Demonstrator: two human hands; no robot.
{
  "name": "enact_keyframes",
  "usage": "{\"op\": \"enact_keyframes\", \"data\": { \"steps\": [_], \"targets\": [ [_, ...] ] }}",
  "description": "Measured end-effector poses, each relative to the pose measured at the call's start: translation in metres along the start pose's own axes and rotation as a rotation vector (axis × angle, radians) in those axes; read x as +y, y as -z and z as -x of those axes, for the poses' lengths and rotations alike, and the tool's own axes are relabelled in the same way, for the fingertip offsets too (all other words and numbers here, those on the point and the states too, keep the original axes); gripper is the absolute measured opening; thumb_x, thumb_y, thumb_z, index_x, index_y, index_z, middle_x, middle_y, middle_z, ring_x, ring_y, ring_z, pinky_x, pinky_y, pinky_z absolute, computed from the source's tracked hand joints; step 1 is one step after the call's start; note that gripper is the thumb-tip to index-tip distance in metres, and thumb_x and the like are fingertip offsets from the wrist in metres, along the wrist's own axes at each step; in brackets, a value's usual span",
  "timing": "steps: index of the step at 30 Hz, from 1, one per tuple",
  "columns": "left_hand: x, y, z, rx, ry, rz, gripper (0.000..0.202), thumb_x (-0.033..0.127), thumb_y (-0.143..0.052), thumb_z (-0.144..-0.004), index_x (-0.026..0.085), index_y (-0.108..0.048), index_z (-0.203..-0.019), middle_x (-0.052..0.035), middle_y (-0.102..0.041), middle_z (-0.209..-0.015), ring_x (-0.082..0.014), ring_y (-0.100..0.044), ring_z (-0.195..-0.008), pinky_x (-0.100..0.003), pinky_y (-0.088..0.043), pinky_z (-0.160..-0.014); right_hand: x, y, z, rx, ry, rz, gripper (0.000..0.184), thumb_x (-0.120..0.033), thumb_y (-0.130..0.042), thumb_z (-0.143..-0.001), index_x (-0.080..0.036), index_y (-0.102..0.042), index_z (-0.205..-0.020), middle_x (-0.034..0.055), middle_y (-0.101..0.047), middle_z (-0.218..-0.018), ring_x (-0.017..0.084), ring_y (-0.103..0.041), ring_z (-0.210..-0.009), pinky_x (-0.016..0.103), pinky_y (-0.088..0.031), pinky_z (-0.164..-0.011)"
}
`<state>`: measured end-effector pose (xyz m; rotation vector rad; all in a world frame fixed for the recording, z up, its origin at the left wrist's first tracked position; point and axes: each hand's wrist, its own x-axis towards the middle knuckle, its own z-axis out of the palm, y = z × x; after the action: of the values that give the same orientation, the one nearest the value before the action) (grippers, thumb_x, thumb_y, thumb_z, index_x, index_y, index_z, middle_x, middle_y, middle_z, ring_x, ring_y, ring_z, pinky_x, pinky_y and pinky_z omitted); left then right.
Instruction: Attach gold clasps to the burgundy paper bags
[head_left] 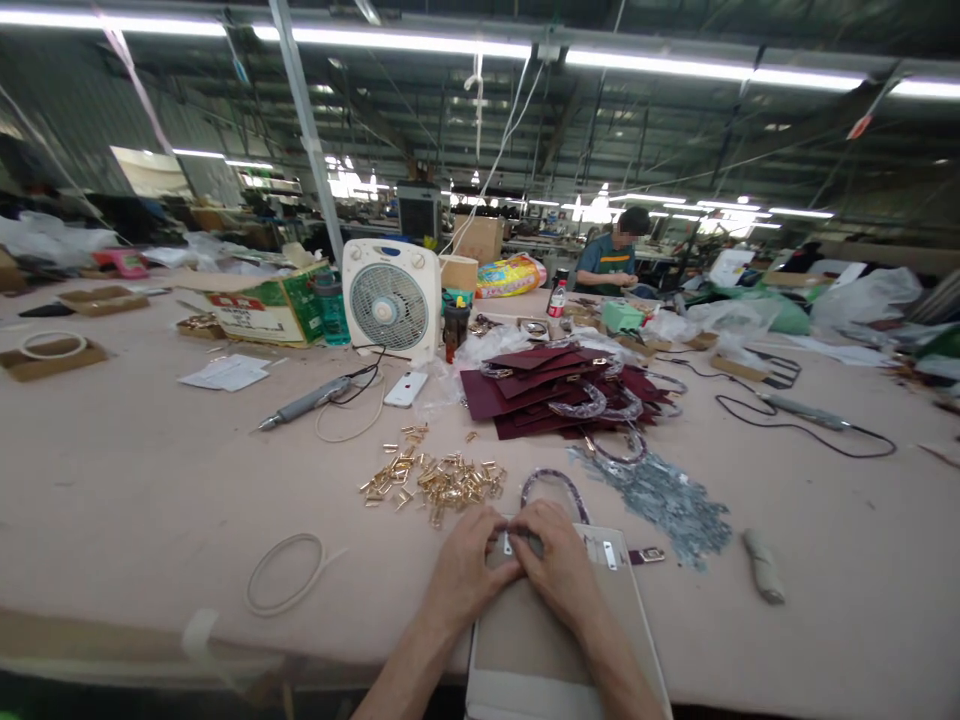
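A beige bag panel (555, 640) lies at the table's front edge, with a purple handle (556, 478) in clear wrap at its far end. My left hand (469, 560) and my right hand (551, 555) meet at the panel's top edge, fingers bent and pressed together on it. Between them shows a small silver metal plate (508, 544); the fingertips partly hide that spot. Another silver plate (610, 555) sits on the panel to the right. A dark strap with a gold buckle (651, 555) sticks out past the panel's right side.
Beyond my hands lie a pile of gold fittings (457, 482) and a heap of grey metal plates (667, 505). Stacked maroon panels (555, 385) stand behind. Electric screwdrivers (304, 403), a phone (406, 389), a fan (390, 300) and a cord coil (285, 573) surround them. A co-worker (609, 262) sits opposite.
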<state>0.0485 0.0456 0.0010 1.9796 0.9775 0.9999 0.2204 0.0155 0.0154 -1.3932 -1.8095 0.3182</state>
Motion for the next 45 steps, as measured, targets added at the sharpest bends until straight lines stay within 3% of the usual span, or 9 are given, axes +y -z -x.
{"op": "enact_keyframes", "data": {
  "steps": [9,16,20,25,28,31,34,39,45],
  "targets": [
    [-0.024,-0.007,-0.006,0.034,-0.090,-0.141,0.035,0.041,-0.082,-0.083,0.027,-0.070,-0.113,-0.0061,-0.067,-0.121,-0.0255,-0.069,-0.101,-0.038,-0.065,-0.079,0.015,0.021,0.032,0.573,-0.030,-0.066,0.021,-0.022,-0.056,-0.101,-0.026,-0.069,-0.117,0.0075,-0.070,-0.115,0.023,-0.065,-0.113,0.041,-0.052,-0.101],
    [-0.021,-0.007,-0.004,0.041,-0.121,-0.200,0.032,0.045,-0.074,-0.090,0.027,-0.070,-0.116,-0.0072,-0.068,-0.124,-0.0270,-0.070,-0.106,-0.040,-0.066,-0.081,0.093,0.115,0.062,1.034,-0.313,0.259,0.038,-0.044,-0.061,-0.098,-0.017,-0.067,-0.124,0.0149,-0.064,-0.123,0.028,-0.059,-0.115,0.048,-0.049,-0.102],
    [-0.019,-0.006,-0.002,0.045,-0.147,-0.207,0.029,0.040,-0.069,-0.094,0.027,-0.068,-0.120,-0.0077,-0.067,-0.127,-0.0271,-0.069,-0.112,-0.040,-0.066,-0.083,0.151,0.163,0.095,0.989,-0.462,0.527,0.062,-0.053,-0.067,-0.088,-0.009,-0.064,-0.132,0.0223,-0.062,-0.126,0.037,-0.049,-0.126,0.057,-0.037,-0.113],
    [-0.013,-0.005,0.005,0.101,-0.284,-0.289,0.030,0.033,-0.067,-0.095,0.028,-0.067,-0.125,-0.0079,-0.068,-0.129,-0.0281,-0.065,-0.122,-0.046,-0.059,-0.104,0.194,0.181,0.128,0.719,-0.617,0.525,0.071,-0.049,-0.061,-0.083,-0.006,-0.058,-0.140,0.0253,-0.062,-0.128,0.039,-0.050,-0.124,0.057,-0.040,-0.109],
    [0.004,-0.014,0.010,0.058,-0.371,-0.318,0.030,0.028,-0.064,-0.096,0.028,-0.067,-0.126,-0.0075,-0.069,-0.128,-0.0267,-0.065,-0.122,-0.046,-0.056,-0.107,0.194,0.180,0.130,0.670,-0.639,0.490,0.067,-0.041,-0.052,-0.087,-0.005,-0.056,-0.143,0.0252,-0.063,-0.131,0.038,-0.055,-0.123,0.055,-0.041,-0.110],
    [0.030,-0.034,0.008,-0.092,-0.406,-0.324,0.037,0.028,-0.065,-0.095,0.028,-0.063,-0.133,-0.0088,-0.067,-0.135,-0.0285,-0.062,-0.126,-0.050,-0.052,-0.110,0.186,0.180,0.129,0.705,-0.690,0.385,0.064,-0.041,-0.048,-0.091,-0.010,-0.054,-0.147,0.0211,-0.065,-0.135,0.037,-0.058,-0.124,0.055,-0.041,-0.111],
    [0.051,-0.061,-0.001,-0.214,-0.406,-0.313,0.055,0.034,-0.073,-0.090,0.028,-0.055,-0.142,-0.0100,-0.061,-0.146,-0.0318,-0.055,-0.135,-0.054,-0.047,-0.115,0.183,0.182,0.131,0.858,-0.723,0.161,0.062,-0.046,-0.051,-0.093,-0.016,-0.056,-0.147,0.0155,-0.069,-0.132,0.033,-0.066,-0.115,0.051,-0.047,-0.105],
    [0.060,-0.094,-0.013,-0.234,-0.353,-0.332,0.061,0.039,-0.080,-0.083,0.025,-0.057,-0.137,-0.0109,-0.062,-0.142,-0.0344,-0.053,-0.135,-0.056,-0.043,-0.115,0.191,0.191,0.144,1.124,-0.630,-0.408,0.061,-0.048,-0.067,-0.086,-0.017,-0.061,-0.139,0.0120,-0.070,-0.119,0.023,-0.071,-0.087,0.037,-0.057,-0.072],
    [0.056,-0.105,-0.009,-0.207,-0.324,-0.353,0.062,0.039,-0.083,-0.079,0.024,-0.060,-0.134,-0.0103,-0.064,-0.140,-0.0357,-0.051,-0.135,-0.055,-0.040,-0.116,0.166,0.189,0.139,0.938,-0.401,-0.843,0.040,-0.044,-0.068,-0.091,-0.024,-0.068,-0.126,0.0088,-0.065,-0.124,0.017,-0.063,-0.085,0.031,-0.057,-0.068]
  ]
}}
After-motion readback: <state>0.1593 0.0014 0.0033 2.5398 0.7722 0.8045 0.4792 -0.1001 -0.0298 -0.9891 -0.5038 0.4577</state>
